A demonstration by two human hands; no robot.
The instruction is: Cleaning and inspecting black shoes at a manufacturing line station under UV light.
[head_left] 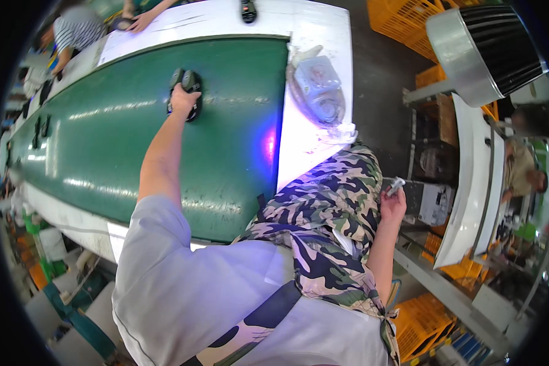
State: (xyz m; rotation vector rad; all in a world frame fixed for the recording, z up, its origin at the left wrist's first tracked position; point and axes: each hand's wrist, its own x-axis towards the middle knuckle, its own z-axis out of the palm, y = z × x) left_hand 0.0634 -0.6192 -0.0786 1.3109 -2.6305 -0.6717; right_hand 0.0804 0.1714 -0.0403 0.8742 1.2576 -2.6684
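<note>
- Left hand (183,97): stretched far forward over the green belt (116,134), fingers clenched around the near end of a dark handheld device (186,91) that lies on the belt surface.
- Dark handheld device: black and grey, set near the far middle of the belt, its upper part projecting beyond the hand; its exact kind cannot be told from this view.
- Right hand (393,204): held low at the person's right side, beside the camouflage apron (335,201), fingers closed on a small pale tube-like object (395,185) whose tip points up and away; it is probably a small tool or marker, too small to identify.
- Green belt: long, glossy, running away to the left, bordered by a white table (311,36).
- Clear plastic bag (320,91): rests on the white table just right of the belt's end, holding pale blue parts.
- Further dark items (41,128): lie on the belt at its far left.
- Another person's hand (141,21): rests on the white table at the far edge.
- Yellow crates (396,18): stand on the floor at upper right.
</note>
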